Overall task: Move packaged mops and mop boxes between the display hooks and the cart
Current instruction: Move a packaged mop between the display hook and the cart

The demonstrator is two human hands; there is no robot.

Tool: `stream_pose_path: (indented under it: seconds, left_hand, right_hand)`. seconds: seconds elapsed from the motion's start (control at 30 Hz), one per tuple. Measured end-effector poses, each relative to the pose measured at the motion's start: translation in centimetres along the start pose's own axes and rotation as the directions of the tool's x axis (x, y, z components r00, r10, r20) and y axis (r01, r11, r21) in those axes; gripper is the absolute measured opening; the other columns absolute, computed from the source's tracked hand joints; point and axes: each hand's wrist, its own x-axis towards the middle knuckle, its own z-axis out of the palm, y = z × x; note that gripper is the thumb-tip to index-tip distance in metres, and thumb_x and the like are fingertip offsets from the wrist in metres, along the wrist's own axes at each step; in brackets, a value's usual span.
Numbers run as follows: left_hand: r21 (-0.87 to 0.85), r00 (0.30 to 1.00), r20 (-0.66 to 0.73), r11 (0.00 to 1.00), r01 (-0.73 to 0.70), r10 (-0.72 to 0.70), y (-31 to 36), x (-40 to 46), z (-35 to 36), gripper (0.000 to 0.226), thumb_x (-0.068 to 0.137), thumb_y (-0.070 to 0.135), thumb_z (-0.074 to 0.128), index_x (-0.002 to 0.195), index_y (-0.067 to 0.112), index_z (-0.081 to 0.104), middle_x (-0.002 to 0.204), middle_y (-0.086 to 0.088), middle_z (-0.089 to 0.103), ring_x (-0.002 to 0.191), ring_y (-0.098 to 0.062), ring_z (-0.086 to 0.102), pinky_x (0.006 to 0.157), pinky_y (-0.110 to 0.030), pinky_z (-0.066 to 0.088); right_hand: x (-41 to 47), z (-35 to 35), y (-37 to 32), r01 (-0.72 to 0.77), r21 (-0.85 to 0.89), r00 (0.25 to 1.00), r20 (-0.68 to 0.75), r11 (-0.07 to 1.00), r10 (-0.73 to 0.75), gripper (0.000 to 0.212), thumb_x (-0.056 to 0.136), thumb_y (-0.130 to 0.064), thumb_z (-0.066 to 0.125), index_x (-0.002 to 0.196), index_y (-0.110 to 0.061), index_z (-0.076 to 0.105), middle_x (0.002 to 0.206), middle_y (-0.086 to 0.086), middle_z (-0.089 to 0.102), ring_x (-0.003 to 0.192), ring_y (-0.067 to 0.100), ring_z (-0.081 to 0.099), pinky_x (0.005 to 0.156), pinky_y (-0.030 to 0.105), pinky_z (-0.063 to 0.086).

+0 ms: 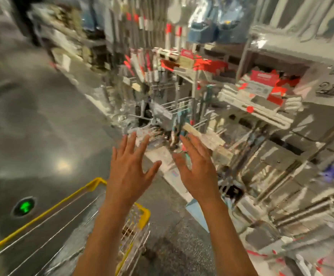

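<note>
Left hand (pixel 129 172) and right hand (pixel 197 172) reach empty, fingers spread, toward blurred packaged mops (pixel 179 124) (probably light, awkwardly long); grip mid-pack.

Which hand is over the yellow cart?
The left hand: its arm crosses the yellow-rimmed wire cart. The right hand reaches toward the display shelves instead.

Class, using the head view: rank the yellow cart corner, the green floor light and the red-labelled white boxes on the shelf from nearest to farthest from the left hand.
Measured from the left hand:
1. Yellow cart corner, just below and left of the hand.
2. Green floor light, low on the floor, far left.
3. Red-labelled white boxes, up on the shelf at right, beyond the right hand.
</note>
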Motion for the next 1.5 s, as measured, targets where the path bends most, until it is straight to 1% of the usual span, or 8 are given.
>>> stream_pose_path:
  seconds: [0.17,0.4,0.73,0.93,1.1,1.23,1.4,1.5]
  left_hand:
    - [0.03,0.98,-0.046,0.98,0.194,-0.193,-7.4,-5.3,-5.1,0.074,0.092,0.051,0.061,0.156,0.024,0.035,0.166,-0.011,0.02,0.155,-0.031,0.013,0.122,-0.055,0.017]
    - [0.021,0.892,-0.16,0.902,0.431,-0.422,-15.4,-12.6,-10.7,0.069,0.096,0.047,0.059,0.155,0.019,0.037,0.165,-0.014,0.025,0.153,-0.033,0.018,0.123,-0.051,0.019]
    - [-0.078,0.631,-0.339,0.689,0.72,-0.698,-19.0,-21.4,-15.2,0.071,0.095,0.054,0.044,0.154,0.016,0.039,0.163,-0.014,0.028,0.152,-0.03,0.021,0.123,-0.042,0.017]
    - [-0.106,0.43,-0.474,0.534,0.839,-0.768,-17.3,-25.7,-16.2,0.059,0.097,0.036,0.061,0.148,0.01,0.048,0.157,-0.023,0.036,0.148,-0.04,0.03,0.121,-0.05,0.025]
    - [-0.165,0.249,-0.536,0.389,0.906,-0.807,-14.2,-29.0,-14.9,0.052,0.096,0.031,0.065,0.143,0.01,0.056,0.155,-0.021,0.04,0.146,-0.038,0.034,0.119,-0.051,0.028]
    - [-0.33,0.002,-0.552,0.22,0.918,-0.834,-10.8,-32.0,-12.6,0.049,0.098,0.036,0.062,0.143,0.018,0.056,0.155,-0.01,0.042,0.144,-0.028,0.035,0.115,-0.041,0.029]
    - [-0.459,-0.238,-0.51,0.028,0.888,-0.826,-7.4,-35.7,-10.2,0.051,0.099,0.043,0.056,0.144,0.02,0.052,0.155,-0.006,0.044,0.143,-0.025,0.039,0.116,-0.04,0.031]
    - [-0.591,-0.384,-0.482,-0.032,0.806,-0.788,-6.0,-37.5,-9.4,0.049,0.1,0.044,0.054,0.144,0.021,0.052,0.149,-0.006,0.05,0.137,-0.026,0.046,0.113,-0.042,0.037]
  right_hand:
    - [-1.7,6.9,-6.9,0.121,0.053,0.986,0.107,0.991,-0.126,0.066,0.093,-0.062,0.041,0.15,-0.029,0.043,0.163,-0.007,0.029,0.151,0.012,0.02,0.119,0.034,0.022]
    - [-4.3,14.7,-14.9,0.243,0.158,0.924,0.262,0.957,-0.278,0.062,0.094,-0.052,0.048,0.147,-0.02,0.049,0.16,0.004,0.037,0.149,0.02,0.029,0.12,0.037,0.026]
    - [-7.3,21.6,-22.3,0.394,0.391,0.703,0.455,0.832,-0.546,0.064,0.091,-0.05,0.049,0.147,-0.019,0.05,0.159,0.003,0.038,0.148,0.02,0.031,0.12,0.036,0.027]
    - [-8.6,23.8,-24.7,0.444,0.528,0.505,0.521,0.724,-0.689,0.065,0.092,-0.053,0.048,0.147,-0.018,0.049,0.159,0.004,0.037,0.149,0.02,0.029,0.122,0.039,0.026]
    - [-10.7,24.6,-24.9,0.436,0.645,0.337,0.53,0.628,-0.778,0.069,0.092,-0.06,0.042,0.146,-0.019,0.05,0.157,0.004,0.04,0.147,0.019,0.032,0.12,0.036,0.026]
    - [-12.9,25.2,-24.0,0.38,0.709,0.187,0.57,0.594,-0.8,0.069,0.094,-0.062,0.046,0.149,-0.02,0.047,0.159,0.001,0.037,0.148,0.016,0.028,0.12,0.038,0.026]
    - [-16.7,25.3,-23.0,0.316,0.766,-0.019,0.594,0.559,-0.804,0.078,0.09,-0.07,0.033,0.153,-0.025,0.04,0.162,-0.004,0.031,0.151,0.014,0.021,0.121,0.039,0.022]
    - [-19.1,25.3,-23.0,0.279,0.783,-0.123,0.603,0.556,-0.788,0.077,0.089,-0.07,0.032,0.153,-0.028,0.038,0.162,-0.006,0.032,0.15,0.011,0.021,0.12,0.035,0.021]
